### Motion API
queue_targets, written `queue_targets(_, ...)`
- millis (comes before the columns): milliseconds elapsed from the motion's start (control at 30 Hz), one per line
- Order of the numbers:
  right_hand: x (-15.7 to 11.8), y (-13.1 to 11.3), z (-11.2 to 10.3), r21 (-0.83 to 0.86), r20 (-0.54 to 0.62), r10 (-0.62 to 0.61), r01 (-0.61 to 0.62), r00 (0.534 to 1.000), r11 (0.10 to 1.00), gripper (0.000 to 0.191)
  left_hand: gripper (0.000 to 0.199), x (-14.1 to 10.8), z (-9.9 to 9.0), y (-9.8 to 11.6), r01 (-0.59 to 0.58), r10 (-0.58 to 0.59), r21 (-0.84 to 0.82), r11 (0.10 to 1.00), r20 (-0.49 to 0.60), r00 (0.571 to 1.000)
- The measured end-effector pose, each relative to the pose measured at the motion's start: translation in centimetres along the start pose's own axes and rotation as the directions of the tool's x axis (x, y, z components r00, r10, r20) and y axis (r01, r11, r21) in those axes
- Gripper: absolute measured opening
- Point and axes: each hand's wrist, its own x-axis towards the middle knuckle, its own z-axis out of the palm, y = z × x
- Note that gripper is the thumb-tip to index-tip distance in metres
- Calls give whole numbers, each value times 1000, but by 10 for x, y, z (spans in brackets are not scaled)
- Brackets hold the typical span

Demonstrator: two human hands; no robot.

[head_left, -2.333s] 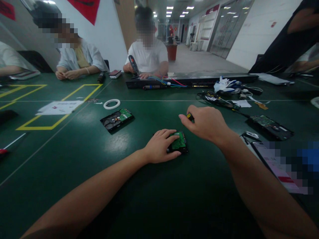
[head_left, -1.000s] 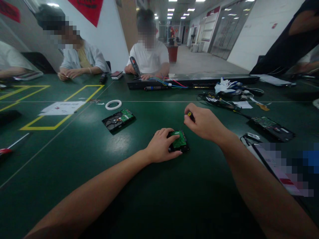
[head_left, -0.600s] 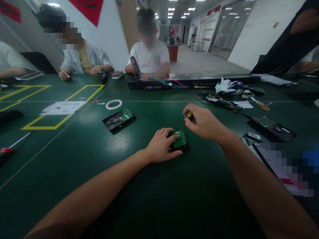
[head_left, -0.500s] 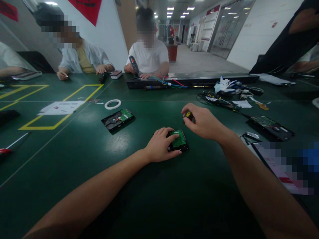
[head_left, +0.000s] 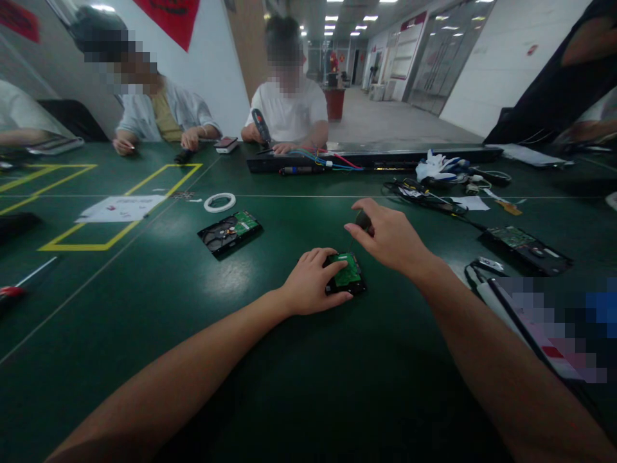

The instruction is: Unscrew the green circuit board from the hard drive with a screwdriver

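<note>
A hard drive [head_left: 351, 272] lies on the green table with its green circuit board facing up. My left hand [head_left: 315, 281] is over its left side, fingers across the board and thumb along the near edge, gripping it against the tabletop. My right hand [head_left: 388, 235] is closed around the dark handle of a screwdriver [head_left: 363, 222], held upright above the drive's far edge. The thin shaft points down to the board; whether its tip sits in a screw is too small to tell.
Another hard drive [head_left: 230, 234] lies left, near a white ring [head_left: 220, 202]; a third drive [head_left: 525, 249] is at the right. A red-handled screwdriver [head_left: 12, 293] rests far left. Cables [head_left: 419, 194] and gloves [head_left: 441, 168] lie beyond my right hand. People sit across the table.
My right hand has turned the screwdriver handle and its fingers have shifted slightly. The left hand and the hard drive stay in place.
</note>
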Motion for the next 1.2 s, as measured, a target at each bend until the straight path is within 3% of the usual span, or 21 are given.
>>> queue_targets(400, 0, -2, -6, 12, 12, 15, -15, 1000, 1000, 38, 74, -1, -1, -1, 0, 0, 10, 1000, 9, 1000)
queue_targets(867, 0, -3, -8, 171, 44, -15, 7, 999, 985, 47, 73, -1, -3, 1, 2, -3, 7, 1000, 9, 1000)
queue_targets(1200, -1, -3, -7, 104, 25, -29, 26, 999, 994, 46, 72, -1, -1, 0, 4, -4, 1, 1000, 0, 1000)
